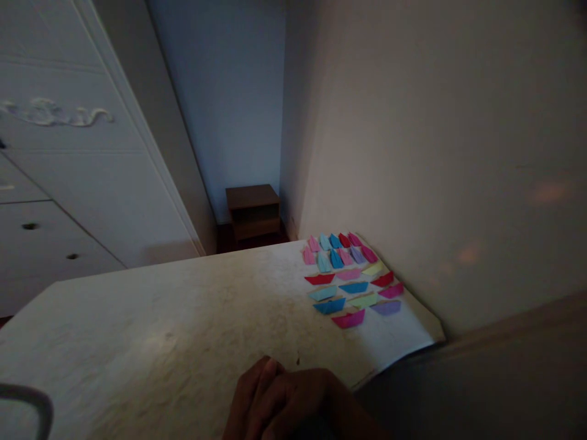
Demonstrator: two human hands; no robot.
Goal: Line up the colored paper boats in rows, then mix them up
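Head view: we note our hands [279,400] pressed together at the near edge of the pale table [151,330], fingers closed over one another; which hand lies uppermost we cannot tell, nor whether anything is held. The folded paper boats [351,278] lie in rows well apart, beside the wall [435,153]. We judge any reach should stay low to spare the rows.

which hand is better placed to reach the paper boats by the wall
Probably the right, though it is a close call. The hands rest clasped together at the near edge of the table, so neither leads. The paper boats lie ahead and to the right, on the right arm's side.
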